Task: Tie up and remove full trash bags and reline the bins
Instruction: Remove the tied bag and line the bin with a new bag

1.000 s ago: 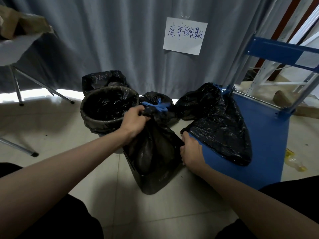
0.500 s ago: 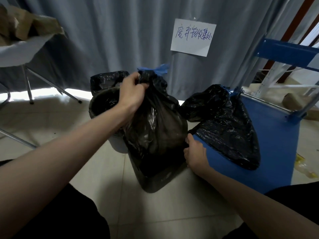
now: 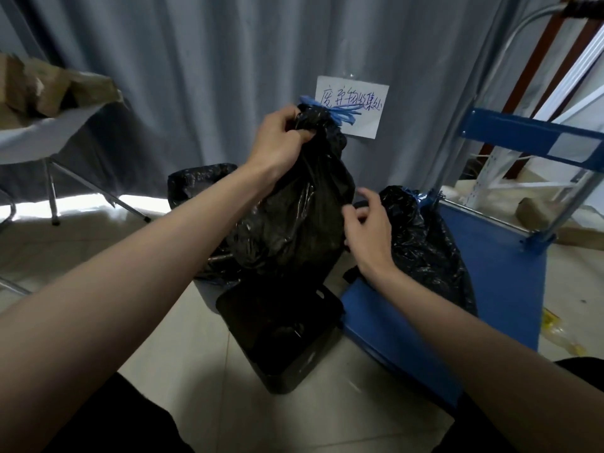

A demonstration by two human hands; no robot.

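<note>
A full black trash bag (image 3: 294, 217), tied at the top with blue drawstrings (image 3: 340, 112), hangs in the air above a square black bin (image 3: 287, 341) on the floor. My left hand (image 3: 281, 138) grips the bag's neck just below the knot. My right hand (image 3: 366, 230) is beside the bag's right flank with fingers apart, holding nothing. The bin below stands bare inside. Another tied black bag (image 3: 425, 243) lies on the blue cart (image 3: 490, 273) to the right.
Behind the lifted bag a round bin with a black liner (image 3: 196, 184) is partly hidden. A grey curtain with a paper sign (image 3: 353, 106) closes the back. A folding table (image 3: 49, 125) stands at left, a metal rack at right, and a plastic bottle (image 3: 562, 338) lies on the floor.
My left hand has lifted the tied bag up out of the square bin. My right hand has left the bin's rim and risen beside the bag.
</note>
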